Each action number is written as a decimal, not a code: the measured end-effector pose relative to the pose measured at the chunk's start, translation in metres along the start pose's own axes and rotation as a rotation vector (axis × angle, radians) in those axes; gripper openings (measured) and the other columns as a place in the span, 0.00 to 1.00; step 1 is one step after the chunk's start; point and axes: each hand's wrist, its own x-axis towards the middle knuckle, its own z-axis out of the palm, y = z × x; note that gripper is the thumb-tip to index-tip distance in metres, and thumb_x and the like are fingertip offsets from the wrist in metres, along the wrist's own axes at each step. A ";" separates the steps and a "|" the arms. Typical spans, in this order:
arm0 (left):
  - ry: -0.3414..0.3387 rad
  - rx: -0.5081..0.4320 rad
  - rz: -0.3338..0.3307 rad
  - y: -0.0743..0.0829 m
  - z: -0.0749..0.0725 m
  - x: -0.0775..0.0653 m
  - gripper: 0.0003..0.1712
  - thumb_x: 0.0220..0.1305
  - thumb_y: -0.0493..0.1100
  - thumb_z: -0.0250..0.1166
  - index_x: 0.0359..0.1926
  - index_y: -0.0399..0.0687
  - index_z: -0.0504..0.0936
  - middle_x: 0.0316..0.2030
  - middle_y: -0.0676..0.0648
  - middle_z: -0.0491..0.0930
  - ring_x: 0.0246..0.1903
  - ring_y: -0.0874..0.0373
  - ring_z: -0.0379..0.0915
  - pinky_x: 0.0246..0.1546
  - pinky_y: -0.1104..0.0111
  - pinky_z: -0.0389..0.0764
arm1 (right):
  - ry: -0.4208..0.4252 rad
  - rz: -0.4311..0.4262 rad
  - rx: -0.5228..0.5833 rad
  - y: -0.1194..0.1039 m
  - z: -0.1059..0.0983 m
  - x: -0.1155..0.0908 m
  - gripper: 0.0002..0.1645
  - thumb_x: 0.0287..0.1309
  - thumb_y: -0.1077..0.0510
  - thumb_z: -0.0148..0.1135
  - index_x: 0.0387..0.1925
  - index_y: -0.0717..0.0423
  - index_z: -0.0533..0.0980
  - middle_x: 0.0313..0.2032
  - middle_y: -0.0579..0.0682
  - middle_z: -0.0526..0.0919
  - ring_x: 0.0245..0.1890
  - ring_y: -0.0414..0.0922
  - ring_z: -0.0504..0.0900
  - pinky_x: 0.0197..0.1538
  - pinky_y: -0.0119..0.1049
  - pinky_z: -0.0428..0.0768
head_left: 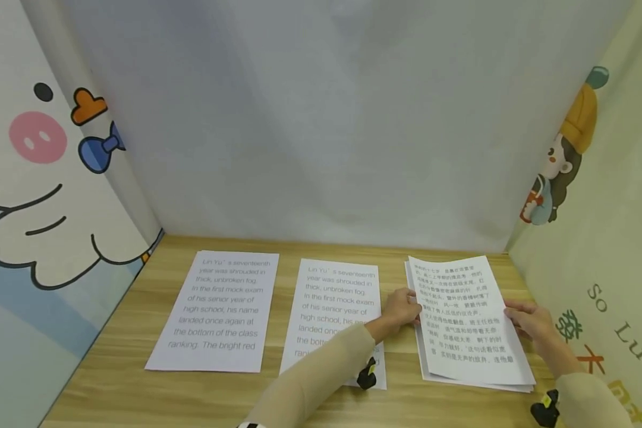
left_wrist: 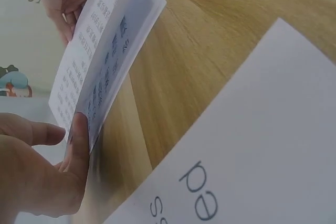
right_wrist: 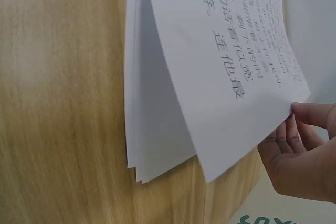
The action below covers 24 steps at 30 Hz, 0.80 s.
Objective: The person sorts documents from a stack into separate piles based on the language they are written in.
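Note:
A printed sheet of paper [head_left: 460,321] with Chinese text is held raised over a small stack of sheets at the right. My left hand [head_left: 402,308] has the sheet's left edge between thumb and finger. On the opposite side, my right hand [head_left: 532,324] pinches the right edge, thumb on top and fingers beneath. In the right wrist view the near corner of this sheet stands off the lower sheets [right_wrist: 157,150], whose edges are slightly staggered. The left wrist view shows the held sheet [left_wrist: 89,40] bowed, with printing on the sheet under it [left_wrist: 113,56].
Two pages of English text lie flat on the wooden table [head_left: 203,398]: a left page [head_left: 219,309] and a middle page [head_left: 337,291], partly covered by my left forearm. A pale curtain [head_left: 321,131] rises behind, and cartoon-printed panels flank both sides.

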 end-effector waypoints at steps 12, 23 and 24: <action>-0.096 0.246 0.049 -0.008 -0.006 0.000 0.10 0.63 0.31 0.60 0.45 0.38 0.82 0.13 0.49 0.76 0.12 0.62 0.71 0.12 0.78 0.67 | -0.025 0.005 -0.058 0.007 0.003 -0.001 0.34 0.76 0.56 0.49 0.71 0.79 0.58 0.33 0.32 0.82 0.32 0.29 0.79 0.38 0.27 0.83; -0.191 0.378 0.217 -0.010 -0.027 -0.003 0.21 0.65 0.29 0.57 0.59 0.26 0.76 0.14 0.51 0.76 0.09 0.67 0.63 0.11 0.80 0.61 | -0.029 -0.036 -0.155 0.004 -0.003 -0.010 0.35 0.77 0.52 0.48 0.69 0.80 0.60 0.50 0.56 0.85 0.37 0.26 0.76 0.43 0.26 0.81; -0.192 0.373 0.221 -0.011 -0.030 -0.004 0.23 0.65 0.30 0.57 0.61 0.27 0.75 0.16 0.48 0.79 0.10 0.66 0.64 0.11 0.80 0.62 | -0.037 -0.039 -0.157 0.004 -0.003 -0.012 0.35 0.77 0.53 0.47 0.69 0.80 0.60 0.49 0.56 0.85 0.37 0.26 0.77 0.43 0.26 0.81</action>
